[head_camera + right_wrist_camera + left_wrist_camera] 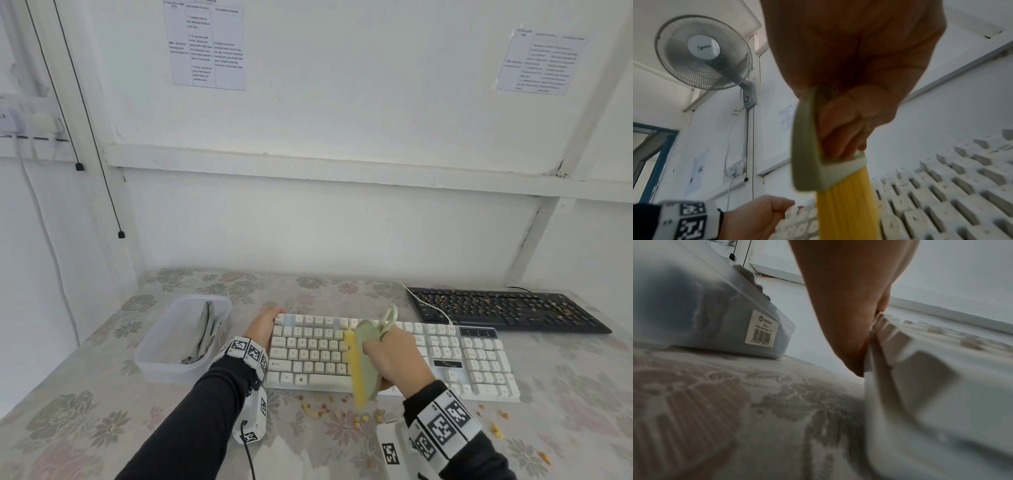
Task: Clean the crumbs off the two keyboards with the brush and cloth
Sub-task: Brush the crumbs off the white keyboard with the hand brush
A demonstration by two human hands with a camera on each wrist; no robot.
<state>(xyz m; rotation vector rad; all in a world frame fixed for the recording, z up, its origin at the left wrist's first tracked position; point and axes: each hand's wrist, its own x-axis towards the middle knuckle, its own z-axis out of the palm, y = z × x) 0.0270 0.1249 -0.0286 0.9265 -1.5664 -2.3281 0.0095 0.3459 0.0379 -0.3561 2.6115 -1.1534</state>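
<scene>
Right hand gripping brush (yellow bristles), white keyboard

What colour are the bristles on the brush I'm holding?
Yellow. The brush has a pale green handle gripped by the right hand; the right wrist view shows it best.

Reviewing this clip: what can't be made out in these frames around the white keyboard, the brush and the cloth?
- Head view: keys under the brush and right hand are covered, so crumbs left there cannot be judged.
- Head view: the cloth lies bunched in the container; its full shape is hidden.
- Left wrist view: the left hand holds the white keyboard edge; its fingertips are hidden.
- Head view: wall sheet text is too small.
</scene>
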